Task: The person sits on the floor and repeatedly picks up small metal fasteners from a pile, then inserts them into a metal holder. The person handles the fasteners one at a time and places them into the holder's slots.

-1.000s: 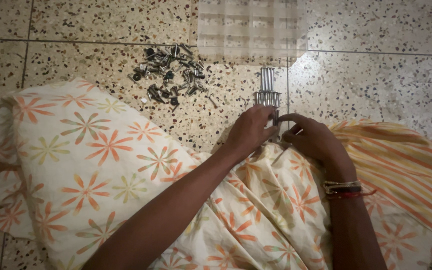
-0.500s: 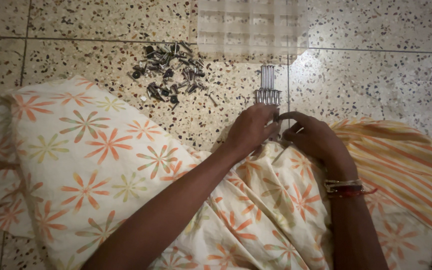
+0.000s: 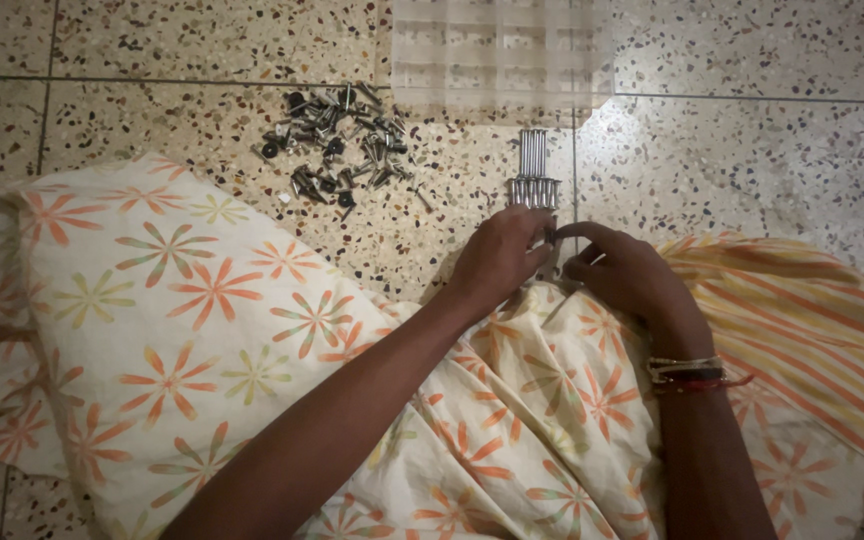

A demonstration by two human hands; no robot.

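Here, head view: left hand (image 3: 500,255) and right hand (image 3: 624,270) meet over the speckled floor (image 3: 752,170), fingers curled w/ tips pinched together on a small dark bolt (image 3: 552,236) between them. Just beyond the fingertips lies a neat row of long silver bolts (image 3: 534,170), aligned side by side. Further left, well apart, a loose pile of mixed screws & nuts (image 3: 337,140). Clear ribbed plastic tray (image 3: 497,55) sits at top. Flower-print cloth (image 3: 202,300) covers the lap; bangles (image 3: 692,372) on right wrist.
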